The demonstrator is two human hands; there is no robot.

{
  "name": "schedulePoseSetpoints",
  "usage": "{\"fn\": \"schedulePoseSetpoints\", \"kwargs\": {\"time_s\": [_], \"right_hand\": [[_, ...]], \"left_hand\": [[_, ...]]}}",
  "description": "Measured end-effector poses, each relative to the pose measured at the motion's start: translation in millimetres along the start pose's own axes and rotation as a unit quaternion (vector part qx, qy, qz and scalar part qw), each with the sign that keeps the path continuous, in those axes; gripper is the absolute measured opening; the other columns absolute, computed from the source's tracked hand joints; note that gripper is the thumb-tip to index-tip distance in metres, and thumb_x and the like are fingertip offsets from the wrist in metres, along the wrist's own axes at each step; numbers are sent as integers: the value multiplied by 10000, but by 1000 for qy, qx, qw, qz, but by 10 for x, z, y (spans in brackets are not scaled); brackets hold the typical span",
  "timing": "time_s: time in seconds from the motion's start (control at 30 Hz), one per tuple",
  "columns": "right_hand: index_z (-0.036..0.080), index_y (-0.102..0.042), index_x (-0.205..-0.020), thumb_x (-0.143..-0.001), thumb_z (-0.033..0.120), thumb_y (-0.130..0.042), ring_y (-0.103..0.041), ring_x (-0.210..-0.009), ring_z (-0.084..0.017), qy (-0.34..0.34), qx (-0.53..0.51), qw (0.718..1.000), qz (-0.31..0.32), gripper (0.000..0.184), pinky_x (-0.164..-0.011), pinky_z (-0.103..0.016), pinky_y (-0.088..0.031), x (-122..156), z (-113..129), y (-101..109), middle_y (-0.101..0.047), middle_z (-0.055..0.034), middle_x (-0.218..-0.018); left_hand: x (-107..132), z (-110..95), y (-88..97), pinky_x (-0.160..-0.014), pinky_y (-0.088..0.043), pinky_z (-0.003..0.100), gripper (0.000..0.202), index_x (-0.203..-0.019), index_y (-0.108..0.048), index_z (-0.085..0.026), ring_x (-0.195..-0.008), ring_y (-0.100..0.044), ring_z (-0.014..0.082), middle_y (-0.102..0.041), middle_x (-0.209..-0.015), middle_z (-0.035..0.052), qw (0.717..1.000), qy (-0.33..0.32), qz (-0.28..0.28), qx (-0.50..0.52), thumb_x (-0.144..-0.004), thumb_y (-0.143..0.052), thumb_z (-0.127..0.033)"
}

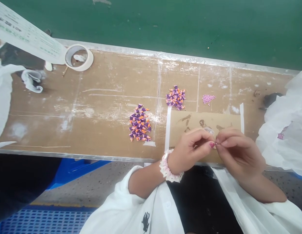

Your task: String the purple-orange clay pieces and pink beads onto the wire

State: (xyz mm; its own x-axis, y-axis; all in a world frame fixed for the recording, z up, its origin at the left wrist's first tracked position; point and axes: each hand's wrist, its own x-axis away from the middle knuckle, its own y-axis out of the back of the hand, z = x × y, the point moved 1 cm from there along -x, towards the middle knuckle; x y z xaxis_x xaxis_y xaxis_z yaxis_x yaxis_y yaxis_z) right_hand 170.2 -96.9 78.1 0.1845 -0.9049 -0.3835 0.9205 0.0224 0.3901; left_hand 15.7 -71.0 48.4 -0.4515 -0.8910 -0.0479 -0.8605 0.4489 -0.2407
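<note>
Over the front part of a tan card sheet [229, 121], my left hand [190, 149] and my right hand [240, 152] meet fingertip to fingertip. Both are closed in a pinch. Something tiny sits between the fingertips, too small to name. A magenta patch shows at my left thumb tip. Just behind the hands, a small clear plastic piece [209, 130] lies on the sheet among dark brown smudges. Beyond the sheet is a little heap of tiny pink-purple pieces [208, 99]. Small purple-and-orange figures lie in two groups, one pile [175, 97] behind the sheet's left corner and another pile [140, 125] further left.
White tape strips [168, 128] hold the sheet to the brown table top [111, 123]. A tape roll [79, 58] and a printed paper strip [31, 35] lie at the far left. A white plastic bag [280, 130] stands at the right. Blue plastic stools [45, 221] are below the table.
</note>
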Motion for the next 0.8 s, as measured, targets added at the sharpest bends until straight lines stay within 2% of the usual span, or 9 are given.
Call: {"fn": "schedulePoseSetpoints", "kwargs": {"time_s": [0.17, 0.3, 0.67, 0.8], "right_hand": [[235, -524, -915, -748, -72, -559, -580, -724, -145, -7, 15, 999, 27, 351, -661, -319, -502, -55, 1, 4, -571, -9, -791], [245, -507, -877, -754, -48, -542, -582, -706, -142, -22, 29, 998, 55, 320, -621, -300, -501, -81, -12, 30, -568, -1, -770], [239, -503, -879, -763, -51, -537, -586, -720, -129, -50, 1, 996, 75, 315, -646, -283, -503, -102, -15, 36, -564, 4, -780], [242, -499, -877, -776, -37, -548, -582, -718, -138, -64, -17, 996, 63, 301, -654, -299, -497, -58, -75, 58, -563, 4, -776]], "left_hand": [[17, 17, -1, -645, -461, 198, 82, -796, -577, -168, -656, -505, 77, -560, -757, 1, 980, -108, -23, -165, -877, -567, -163], [26, 34, -15, -652, -488, 191, 62, -826, -569, -173, -697, -552, 85, -583, -795, 14, 956, -164, -43, -241, -884, -559, -155], [38, 47, -6, -672, -513, 196, 51, -845, -570, -174, -707, -574, 91, -602, -808, 22, 941, -192, -53, -275, -885, -553, -146], [45, 51, 10, -687, -512, 210, 54, -865, -593, -169, -744, -593, 102, -623, -829, 35, 944, -184, -53, -267, -898, -553, -160]]}}
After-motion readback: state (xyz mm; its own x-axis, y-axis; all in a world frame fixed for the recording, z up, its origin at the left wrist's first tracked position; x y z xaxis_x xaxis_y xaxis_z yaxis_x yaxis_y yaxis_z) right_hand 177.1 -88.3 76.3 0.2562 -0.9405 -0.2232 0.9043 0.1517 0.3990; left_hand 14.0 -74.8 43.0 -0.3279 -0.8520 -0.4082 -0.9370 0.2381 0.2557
